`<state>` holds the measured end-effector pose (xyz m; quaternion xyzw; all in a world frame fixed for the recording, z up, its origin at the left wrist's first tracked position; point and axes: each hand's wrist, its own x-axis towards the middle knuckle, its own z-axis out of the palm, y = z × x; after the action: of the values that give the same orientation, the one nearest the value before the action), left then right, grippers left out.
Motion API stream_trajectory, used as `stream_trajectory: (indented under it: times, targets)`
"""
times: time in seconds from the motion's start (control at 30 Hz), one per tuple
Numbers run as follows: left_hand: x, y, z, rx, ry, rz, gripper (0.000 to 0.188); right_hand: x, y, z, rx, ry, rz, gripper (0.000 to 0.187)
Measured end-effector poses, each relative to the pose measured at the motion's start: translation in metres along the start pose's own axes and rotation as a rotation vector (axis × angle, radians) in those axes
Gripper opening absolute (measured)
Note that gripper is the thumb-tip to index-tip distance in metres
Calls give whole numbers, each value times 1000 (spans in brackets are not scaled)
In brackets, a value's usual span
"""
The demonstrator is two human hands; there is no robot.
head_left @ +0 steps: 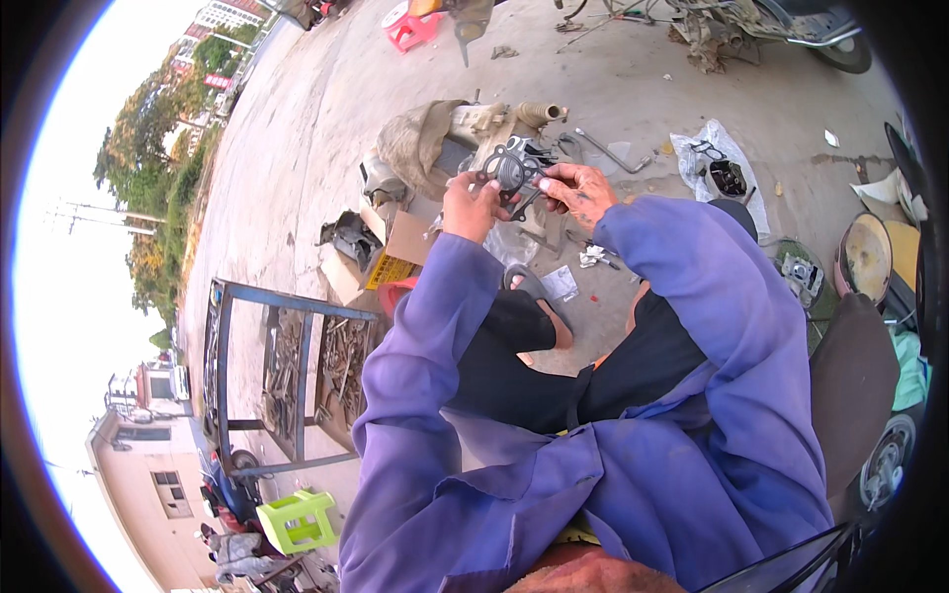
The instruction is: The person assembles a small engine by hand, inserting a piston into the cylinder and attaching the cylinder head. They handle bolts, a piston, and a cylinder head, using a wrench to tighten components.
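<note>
Between my two hands is a thin dark gasket [522, 209] with a large round hole and smaller loops at its edges. My left hand [473, 208] is closed on its left side, and my right hand [583, 196] pinches its right side. Just behind it lies a motorcycle engine [479, 121], with bright metal parts showing through and above the gasket. Whether the gasket touches the engine I cannot tell. A brown cloth [413, 148] is draped at the engine's left.
An open cardboard box [407, 237] with dark parts stands left of the engine. Right of it lie a bent metal wrench [613, 153] and a cylinder block [729, 178] on plastic wrap. A metal rack [297, 296] of tools stands at left, near a green stool [297, 522].
</note>
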<state>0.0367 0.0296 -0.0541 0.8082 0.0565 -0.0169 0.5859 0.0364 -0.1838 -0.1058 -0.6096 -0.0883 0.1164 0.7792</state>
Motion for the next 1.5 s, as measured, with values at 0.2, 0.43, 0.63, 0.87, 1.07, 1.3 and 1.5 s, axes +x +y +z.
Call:
stream_trajectory:
  times: [0.2,0.43,0.63,0.87,1.07,1.3,1.5]
  targets:
    - [46,-25,16,-43,-153,-16,16,15,9,-26,-19,134,58,29]
    - [70,-47,56,-53,-149,46,25,10,28,-38,-522,482,-195,20]
    - [72,-62,48,-79,-429,-86,26,7,25,-23,-628,408,-406,15]
    - [64,-77,37,105,-494,-149,20,38,44,-52,-442,372,-143,22]
    - [55,-96,54,30,-398,-162,19,67,67,-73,-605,230,-225,20]
    - [64,-102,65,128,-341,-162,24,105,81,-77,-527,167,-273,22]
    - [69,-107,71,165,-296,-127,25,119,86,-79,-524,159,-314,22]
